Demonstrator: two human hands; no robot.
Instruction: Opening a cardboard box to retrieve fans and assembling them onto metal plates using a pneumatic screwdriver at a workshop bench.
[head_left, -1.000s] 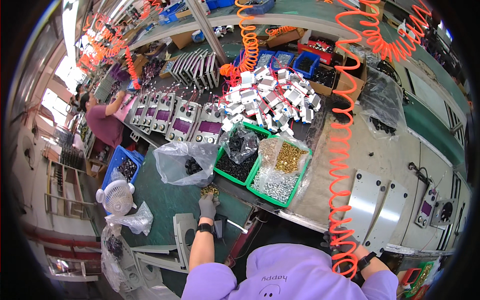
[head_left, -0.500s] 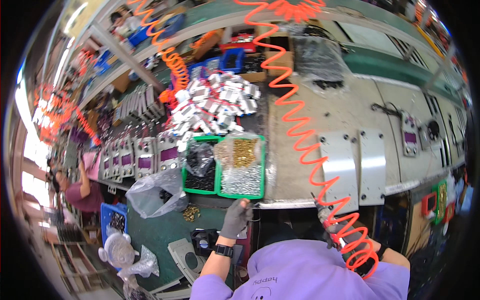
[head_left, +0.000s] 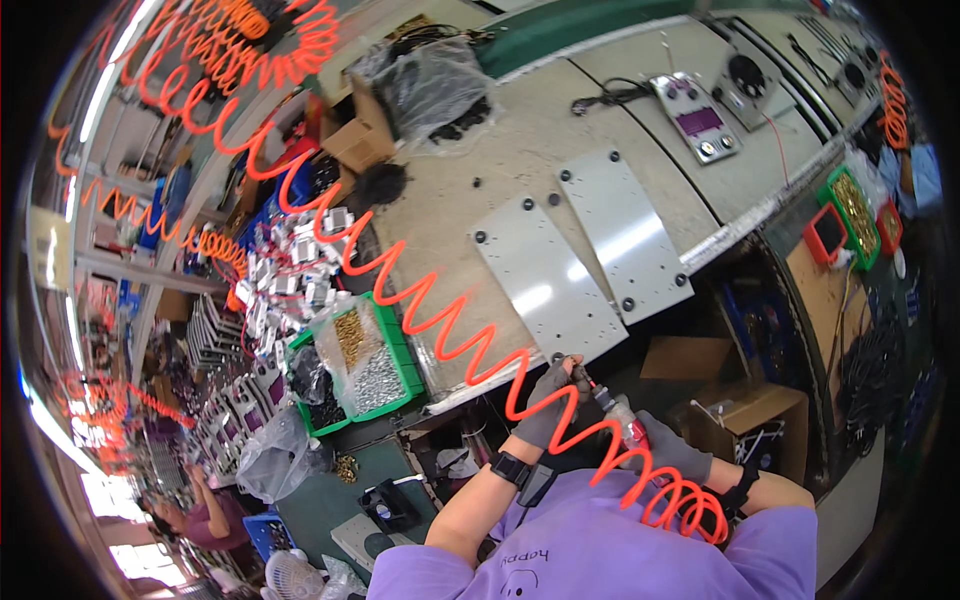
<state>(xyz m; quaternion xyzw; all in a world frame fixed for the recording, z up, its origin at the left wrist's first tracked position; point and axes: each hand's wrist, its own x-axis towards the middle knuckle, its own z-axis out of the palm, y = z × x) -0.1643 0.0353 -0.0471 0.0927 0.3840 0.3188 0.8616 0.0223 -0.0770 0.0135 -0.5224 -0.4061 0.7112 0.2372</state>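
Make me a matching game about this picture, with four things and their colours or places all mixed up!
Things:
1. Curly hose
2. Tool
3. Two flat metal plates
4. Tray with silver pieces

Colours and places:
A. Lying side by side on the bench
B. Green
C. Orange
D. Held in the right hand

Right pairs: 1-C, 2-D, 3-A, 4-B.

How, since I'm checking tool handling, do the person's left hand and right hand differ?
The right hand is closed around a red tool; the left hand is by the tool's front end, and whether it holds anything is unclear. The left hand is nearer the metal plates; the right hand sits lower in the picture. Both wear gray gloves.
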